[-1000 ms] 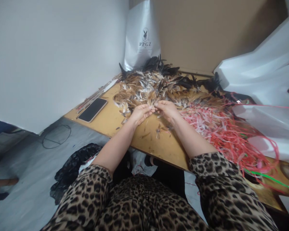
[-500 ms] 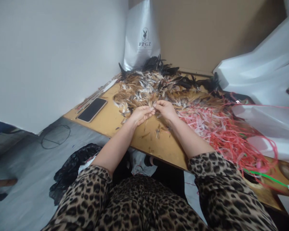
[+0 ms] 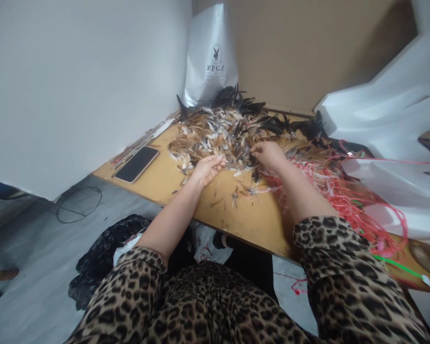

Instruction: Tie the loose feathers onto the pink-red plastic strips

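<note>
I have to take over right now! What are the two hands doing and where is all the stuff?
Left hand: palm up at the near edge of the feather pile, fingers curled; whether its grip holds feathers is unclear.
Right hand: reaching into the pile, fingertips pinched among feathers.
Things: feathers heaped at the back of the wooden table; red and pink strips to the right; phone to the left; loose feathers lie near the front.
Done: nothing sorted shows apart.
Left: nearly the whole pile.

I am reading one printed item, silver-white bag (image 3: 210,57) standing against the back wall, black letters "PPGZ" showing under a rabbit-head logo, smaller line beneath staying illegible to me
</note>
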### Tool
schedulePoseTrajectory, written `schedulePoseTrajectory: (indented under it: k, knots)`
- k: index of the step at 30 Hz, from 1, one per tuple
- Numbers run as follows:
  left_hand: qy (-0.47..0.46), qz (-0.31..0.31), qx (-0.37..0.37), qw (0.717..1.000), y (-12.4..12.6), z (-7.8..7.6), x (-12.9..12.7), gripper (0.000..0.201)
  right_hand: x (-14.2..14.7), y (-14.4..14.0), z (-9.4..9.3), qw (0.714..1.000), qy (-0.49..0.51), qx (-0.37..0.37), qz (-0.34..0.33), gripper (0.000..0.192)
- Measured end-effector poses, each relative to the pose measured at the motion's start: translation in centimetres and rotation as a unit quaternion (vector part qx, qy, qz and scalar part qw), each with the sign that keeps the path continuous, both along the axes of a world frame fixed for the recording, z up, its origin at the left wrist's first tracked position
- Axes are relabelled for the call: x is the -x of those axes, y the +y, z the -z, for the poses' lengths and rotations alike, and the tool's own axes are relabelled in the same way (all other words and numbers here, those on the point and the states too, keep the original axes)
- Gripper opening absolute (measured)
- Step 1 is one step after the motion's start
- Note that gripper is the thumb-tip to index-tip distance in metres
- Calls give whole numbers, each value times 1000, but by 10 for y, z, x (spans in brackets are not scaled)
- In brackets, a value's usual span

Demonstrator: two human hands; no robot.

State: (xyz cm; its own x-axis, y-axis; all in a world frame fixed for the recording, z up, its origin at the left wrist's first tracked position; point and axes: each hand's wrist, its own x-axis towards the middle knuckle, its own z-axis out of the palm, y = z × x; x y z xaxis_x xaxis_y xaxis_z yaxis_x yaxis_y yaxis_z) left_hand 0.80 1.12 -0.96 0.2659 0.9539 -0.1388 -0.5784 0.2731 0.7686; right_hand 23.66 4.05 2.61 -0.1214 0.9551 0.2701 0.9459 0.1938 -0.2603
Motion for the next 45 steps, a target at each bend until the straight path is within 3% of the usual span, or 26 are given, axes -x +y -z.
schedulePoseTrajectory:
  k: [4,9,12,15,18,21,28,36,39,45]
  knots:
    - [5,3,3,1000,-2,-4,0,2,14,-8,0,982,-182,21,-49,27]
    - [8,14,4,1000,-3,-3,0,3,21,-4,1,976,-208,28,-59,25]
    - [3,19,5,1000,-2,-1,0,4,21,0,1,994,-98,10,-38,21]
    - [-1,27,-1,1000,-1,0,0,6,24,-3,-2,990,139,34,-22,17]
    - [-5,45,-14,999,-2,1,0,7,35,-13,-4,919,382,100,-18,21]
    - [-2,70,-26,997,-5,1,0,7,51,-24,-5,855,504,122,-25,25]
    - [1,106,-28,994,-7,2,-1,6,80,-37,4,801,583,125,-61,25]
    - [-32,104,23,994,-9,-7,2,10,69,-40,5,719,645,231,-119,34]
    - [-52,127,17,990,-11,-7,3,13,69,-43,5,711,636,261,-148,33]
    - [-29,141,4,990,-8,-4,3,12,74,-40,11,732,631,217,-140,31]
